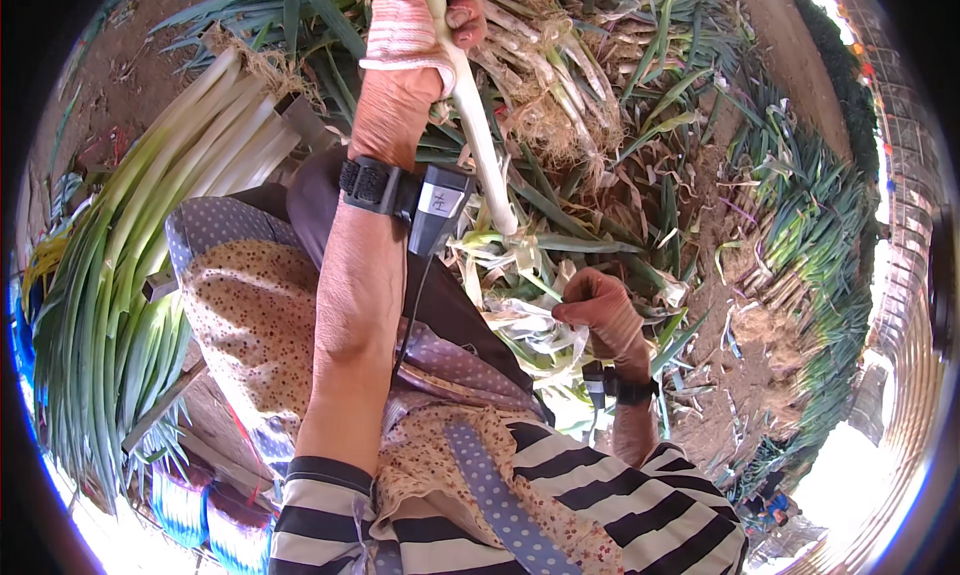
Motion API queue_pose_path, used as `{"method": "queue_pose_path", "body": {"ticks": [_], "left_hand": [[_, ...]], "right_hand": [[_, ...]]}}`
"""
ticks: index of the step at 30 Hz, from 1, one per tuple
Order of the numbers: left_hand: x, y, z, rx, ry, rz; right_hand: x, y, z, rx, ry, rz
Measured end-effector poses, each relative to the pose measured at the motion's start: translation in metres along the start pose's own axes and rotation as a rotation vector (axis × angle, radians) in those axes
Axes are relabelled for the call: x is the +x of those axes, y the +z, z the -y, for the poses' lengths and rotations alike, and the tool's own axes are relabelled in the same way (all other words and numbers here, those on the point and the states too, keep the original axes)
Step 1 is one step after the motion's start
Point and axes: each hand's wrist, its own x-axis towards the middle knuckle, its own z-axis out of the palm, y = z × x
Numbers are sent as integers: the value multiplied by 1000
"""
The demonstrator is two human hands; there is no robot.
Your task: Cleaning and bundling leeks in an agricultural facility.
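Note:
My left hand point(412, 25), in a striped pink-and-white glove, is closed around a leek point(480, 150) near the top of the view. The leek's bare white shaft slants down and to the right from the fist, its lower end hanging over loose leaves. Lower and to the right, my right hand point(605, 315), also gloved, has its fingers pinched on a thin pale-green leek leaf point(542, 286). The two hands are well apart. Beneath them lies a heap of peeled leek leaves point(540, 340), pale and dry-looking.
Cleaned leeks point(130, 215) lie stacked at the left on a support. Unpeeled leeks with roots point(560, 85) are piled at the far side. A long row of leeks point(810, 305) lines the right, on bare soil point(715, 345). Blue-and-pink bundles point(210, 505) sit at lower left.

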Motion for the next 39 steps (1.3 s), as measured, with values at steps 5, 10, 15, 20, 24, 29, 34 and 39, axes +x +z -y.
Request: {"method": "queue_pose_path", "body": {"ticks": [5, 10, 15, 20, 24, 29, 34, 39], "left_hand": [[1, -2, -1, -84, -11, 113], [3, -5, -4, -216, -73, 342], [0, -3, -3, -309, -144, 422], [9, -17, -9, -321, -124, 597], [1, -10, -12, -316, -99, 453], [-1, -6, -9, -305, -68, 361], [-3, -7, -22, -280, -25, 356], [-7, -5, -6, -350, 26, 433]], "right_hand": [[20, -31, -69, -1449, -37, -173], [38, 13, -8, -683, -683, -467], [62, 72, 89, -1066, -1092, -373], [78, 55, 69, -1208, -1070, -70], [62, 17, -12, -955, -654, -166], [36, -30, -109, -1146, 113, -276], [30, -21, -64, -899, -253, -462], [50, 61, 53, -885, -1276, -525]]}}
